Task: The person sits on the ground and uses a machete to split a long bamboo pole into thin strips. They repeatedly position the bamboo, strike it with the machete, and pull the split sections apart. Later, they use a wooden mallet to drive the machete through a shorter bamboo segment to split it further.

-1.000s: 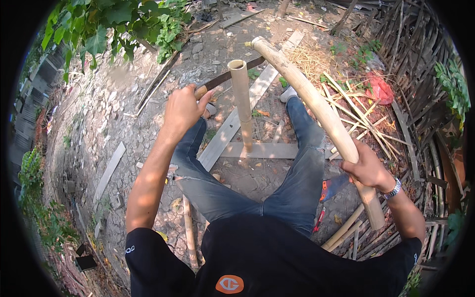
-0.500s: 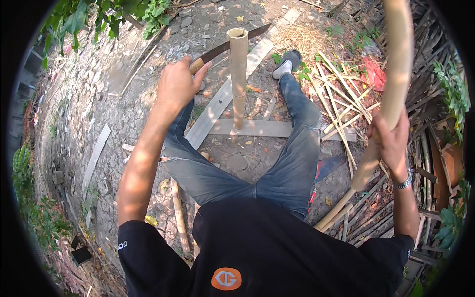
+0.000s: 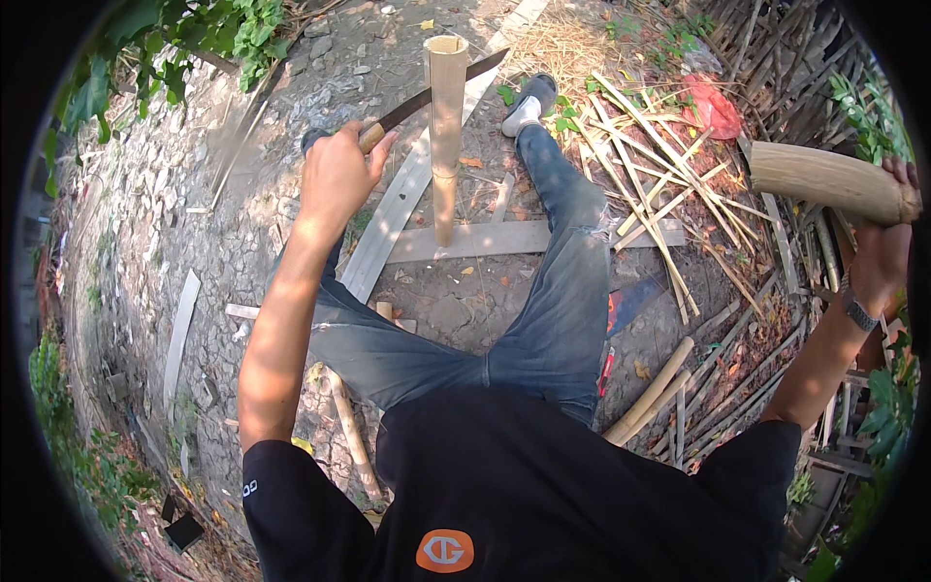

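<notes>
My left hand (image 3: pixel 335 179) is closed round the wooden handle of a machete (image 3: pixel 404 109). Its dark blade slants up and away to the right, crossing an upright bamboo tube (image 3: pixel 446 126) a little below the tube's open top. The tube hides the blade's middle, so I cannot tell whether it is sunk into the bamboo or passes behind. The tube's foot rests on a flat board (image 3: pixel 499 240). Out at the far right, my right hand (image 3: pixel 881 257) grips the end of a thick bamboo club (image 3: pixel 824 181), which points left and is held nearly level.
My jeans-clad legs (image 3: pixel 543 320) spread either side of the tube. A long plank (image 3: pixel 388 228) lies left of it. Split bamboo strips (image 3: pixel 659 175) and a red plastic bag (image 3: pixel 711 107) lie right. Bamboo poles (image 3: pixel 655 398) lie near my right side; leaves (image 3: pixel 145 48) hang upper left.
My right hand has swung outward to the right, and the bamboo club has turned from nearly upright to nearly level. My left hand keeps its hold on the machete. The view has shifted slightly.
</notes>
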{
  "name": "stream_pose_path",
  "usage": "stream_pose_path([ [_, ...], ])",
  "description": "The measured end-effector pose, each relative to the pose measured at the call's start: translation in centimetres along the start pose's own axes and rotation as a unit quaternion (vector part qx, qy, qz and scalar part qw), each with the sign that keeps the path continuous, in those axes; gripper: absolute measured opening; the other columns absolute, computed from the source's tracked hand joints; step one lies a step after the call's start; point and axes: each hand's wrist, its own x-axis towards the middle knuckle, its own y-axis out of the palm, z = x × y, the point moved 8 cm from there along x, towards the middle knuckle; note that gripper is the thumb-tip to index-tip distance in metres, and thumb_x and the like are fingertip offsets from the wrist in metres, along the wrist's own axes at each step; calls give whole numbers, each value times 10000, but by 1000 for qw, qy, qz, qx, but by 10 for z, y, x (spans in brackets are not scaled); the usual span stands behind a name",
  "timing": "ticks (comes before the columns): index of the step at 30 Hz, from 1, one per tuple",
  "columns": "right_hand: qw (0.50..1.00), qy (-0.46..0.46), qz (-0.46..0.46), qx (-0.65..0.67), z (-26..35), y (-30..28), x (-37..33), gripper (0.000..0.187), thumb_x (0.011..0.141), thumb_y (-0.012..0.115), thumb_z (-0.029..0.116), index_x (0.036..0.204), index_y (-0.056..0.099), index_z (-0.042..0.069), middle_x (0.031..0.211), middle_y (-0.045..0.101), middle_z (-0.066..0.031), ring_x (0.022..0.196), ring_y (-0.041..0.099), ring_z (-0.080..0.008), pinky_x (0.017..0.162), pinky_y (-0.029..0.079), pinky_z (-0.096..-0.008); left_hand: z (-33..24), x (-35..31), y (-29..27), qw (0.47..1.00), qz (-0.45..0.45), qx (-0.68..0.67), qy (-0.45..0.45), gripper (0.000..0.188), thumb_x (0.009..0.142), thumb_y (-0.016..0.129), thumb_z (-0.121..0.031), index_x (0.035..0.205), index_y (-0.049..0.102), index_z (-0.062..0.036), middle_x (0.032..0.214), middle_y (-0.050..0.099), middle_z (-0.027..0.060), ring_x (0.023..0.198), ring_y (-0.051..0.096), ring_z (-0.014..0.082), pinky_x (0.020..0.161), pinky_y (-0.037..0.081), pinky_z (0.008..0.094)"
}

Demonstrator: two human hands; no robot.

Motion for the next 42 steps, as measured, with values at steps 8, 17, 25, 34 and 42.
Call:
stream_pose_path([
  [8, 760, 322, 530, -194, -128, 56, -225, 579, 751, 723, 78, 1286, 558, -68, 826, 656, -45, 603, 605, -113, 549, 491, -266, -5, -8, 44, 999, 22, 26, 41, 457, 898, 750, -404, 917, 686, 48, 656, 650, 266, 693, 680, 465, 635, 543, 512],
  [17, 995, 44, 3, 85, 12, 8, -6, 300, 932, 613, 286, 1031, 540, 12, 891, 609, -127, 796, 611, -221, 751, 540, -356, 40, -11, 37, 999, 15, 9, -49, 454, 915, 730, -410, 922, 676, 41, 682, 657, 277, 753, 686, 469, 686, 551, 512],
  [25, 703, 445, 517, -201, -172, 87, -318, 442, 794, 704, 72, 1188, 570, -75, 747, 653, -74, 544, 606, -138, 506, 499, -289, 37, -2, 34, 993, 95, 49, -47, 457, 918, 703, -459, 1066, 721, -27, 816, 721, 233, 851, 710, 428, 770, 565, 513],
  [34, 985, 92, 93, 109, -10, 52, 21, 255, 948, 568, 210, 1089, 520, 3, 965, 591, -104, 876, 597, -219, 816, 522, -406, 91, -53, 31, 993, 9, 25, -116, 412, 900, 731, -425, 983, 725, -22, 799, 714, 231, 818, 715, 419, 727, 579, 498],
  [42, 803, 271, 457, -268, -153, 127, -299, 275, 814, 682, 37, 1049, 576, -59, 741, 633, -95, 578, 611, -162, 519, 502, -289, 79, -61, 51, 994, 9, -2, -111, 427, 920, 706, -428, 1067, 742, -28, 761, 713, 220, 827, 717, 428, 762, 580, 505],
])
